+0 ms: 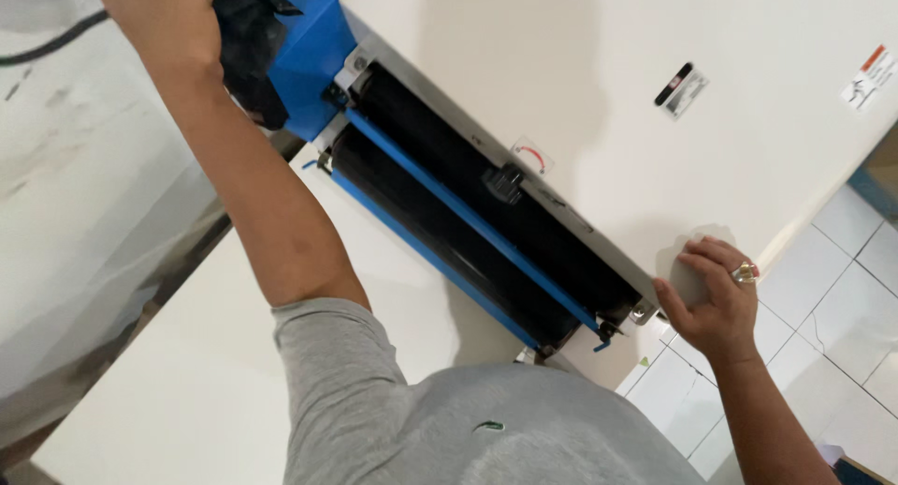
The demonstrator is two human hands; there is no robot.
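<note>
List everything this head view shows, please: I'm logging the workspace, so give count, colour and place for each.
machine panel: one, white, upper right, slanting across the view
rollers: two, black, side by side in the machine's opening, centre
bars: two, blue, one between the rollers and one along the lower roller's near edge
housing: one, blue, at the rollers' upper-left end
stickers: three small ones on the white panel
floor tiles: white, lower right
ring: one, gold-coloured, on a right-hand finger
shirt: one, grey, bottom centre
left hand: top left, by the blue housing
right hand: resting flat on the panel's edge, right
</note>
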